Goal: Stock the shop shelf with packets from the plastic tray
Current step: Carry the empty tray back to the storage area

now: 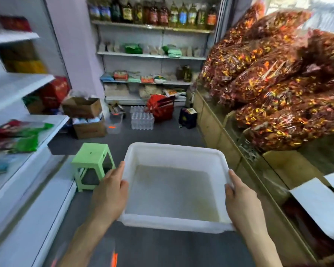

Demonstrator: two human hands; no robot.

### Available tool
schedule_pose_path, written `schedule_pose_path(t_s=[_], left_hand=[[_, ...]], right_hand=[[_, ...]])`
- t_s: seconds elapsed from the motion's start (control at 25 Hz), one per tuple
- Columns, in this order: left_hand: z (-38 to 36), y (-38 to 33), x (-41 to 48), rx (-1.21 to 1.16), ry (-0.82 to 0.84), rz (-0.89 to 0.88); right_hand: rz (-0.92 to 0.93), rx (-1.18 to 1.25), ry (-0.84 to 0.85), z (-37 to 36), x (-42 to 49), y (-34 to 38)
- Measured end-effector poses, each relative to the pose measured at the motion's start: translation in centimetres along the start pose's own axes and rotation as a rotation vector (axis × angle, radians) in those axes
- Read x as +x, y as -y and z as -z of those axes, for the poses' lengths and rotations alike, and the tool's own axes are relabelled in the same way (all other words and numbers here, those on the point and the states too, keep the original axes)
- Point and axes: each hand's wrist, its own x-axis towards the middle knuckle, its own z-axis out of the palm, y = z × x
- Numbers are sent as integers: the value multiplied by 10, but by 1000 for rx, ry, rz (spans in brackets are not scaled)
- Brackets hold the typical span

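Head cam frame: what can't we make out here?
1. Head view, motion blur: packets on the left shelf, print unreadable.
2. Too small, blurred: labels of the bottles on the back shelf.
3. Cut off by the right edge: white box.
4. Hidden by the tray itself: its underside; left hand and right hand grip its sides.

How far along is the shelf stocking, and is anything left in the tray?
It looks nearly finished. Done: red and green packets lie on the lower left shelf, and the plastic tray holds no packets. In hand: the left hand and right hand grip the tray's side rims, holding it near the green stool. Left: probably only refilling the tray or putting it away.
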Motion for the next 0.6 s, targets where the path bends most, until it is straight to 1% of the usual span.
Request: schedule_pose_path(t_s=[0.12,0.24,0.44,0.6], left_hand=[[0,31,80,12,-49,50],[5,57,170,45,-62,83],[6,89,315,31,-67,98],[-13,103,418,4,-55,106]], right_hand=[[93,-10,0,-52,72,56],[142,-25,18,-96,145,116],[153,-14,-3,-158,255,197],[155,-20,-32,-210,343,235]])
